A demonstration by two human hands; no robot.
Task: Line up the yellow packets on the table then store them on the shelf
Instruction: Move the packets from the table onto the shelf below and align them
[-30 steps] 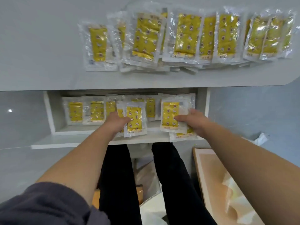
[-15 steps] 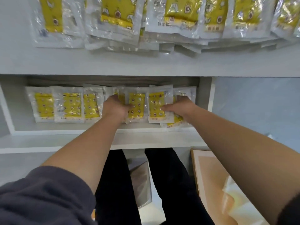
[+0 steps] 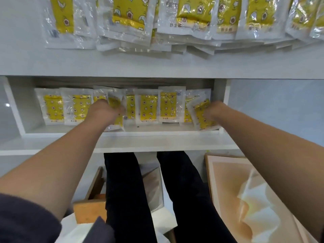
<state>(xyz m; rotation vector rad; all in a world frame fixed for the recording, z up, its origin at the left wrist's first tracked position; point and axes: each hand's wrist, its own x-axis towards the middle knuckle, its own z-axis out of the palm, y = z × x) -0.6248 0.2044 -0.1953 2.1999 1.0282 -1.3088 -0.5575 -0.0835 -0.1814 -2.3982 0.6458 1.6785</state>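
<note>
Left hand: you have it reached into the white open shelf below the table. It is up against a clear plastic packet with a yellow printed insert, which sits crooked in the row. The hand is blurred and its fingers are hidden, so I cannot tell whether you grip the packet or only touch it.
Right hand: you have it at the right end of the shelf, touching a second yellow packet. That packet is tipped with its top to the left and its lower edge at the shelf's front lip. Your fingers are out of sight, and I cannot tell whether they curl round it.
Stored so far: a row of yellow packets lies side by side on the shelf between your two hands. They overlap slightly, print towards you. Two more lie to the left of your left hand.
On the table: a heap of yellow packets lies overlapped along the pale grey table top, near its front edge and directly above the shelf.
Below you: your legs in black trousers stand in front of the shelf. A wood-framed picture lies on the right and a brown cardboard box on the left.
Arm: a dark grey sleeve is pushed up your left arm.
</note>
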